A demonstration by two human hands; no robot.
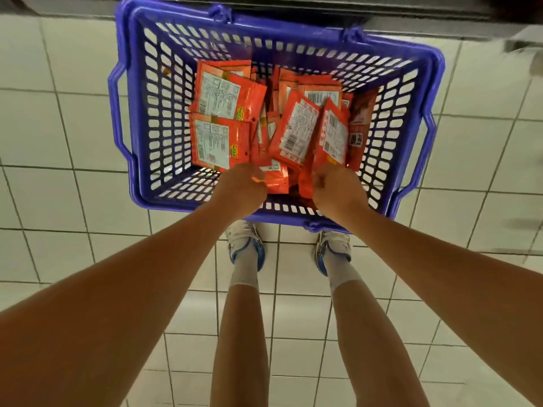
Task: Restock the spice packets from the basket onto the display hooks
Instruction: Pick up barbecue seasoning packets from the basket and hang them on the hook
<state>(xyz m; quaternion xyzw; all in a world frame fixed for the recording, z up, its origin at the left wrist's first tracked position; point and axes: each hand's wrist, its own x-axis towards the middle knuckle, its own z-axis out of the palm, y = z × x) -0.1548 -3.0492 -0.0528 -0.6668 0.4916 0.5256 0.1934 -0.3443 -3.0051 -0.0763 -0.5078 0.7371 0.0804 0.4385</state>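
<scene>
As I stand over a purple plastic basket (138, 92) set on the pale tiled floor (44, 127), both of my bare arms reach straight down into its near end. My left hand (242, 188) is curled into a loose fist at the near edge of the heap, its fingers closed on the bottom edge of an orange packet; how many packets it has I cannot tell. My right hand (338, 186) is curled the same way just to the right, gripping the lower end of a packet (332, 133) that stands tilted up against its neighbours, barcode label facing me.

The spice packets (229, 113) fill the middle of the basket, all orange-red with white printed labels. Two lie flat and face-up at the left of the pile, one nearer and one farther, while those at the centre and right stand on edge or lean at angles. A darker brownish packet (360, 124) rests against the right wall. The basket's slotted walls show bare at the far end and along the left side, and its handles hang folded outside the rim.

Below the basket's near rim, my two white-and-blue shoes (246, 242) stand on the tiles, with white socks above them. At the far edge of the view runs a dark strip (352, 8), too blurred to identify.
</scene>
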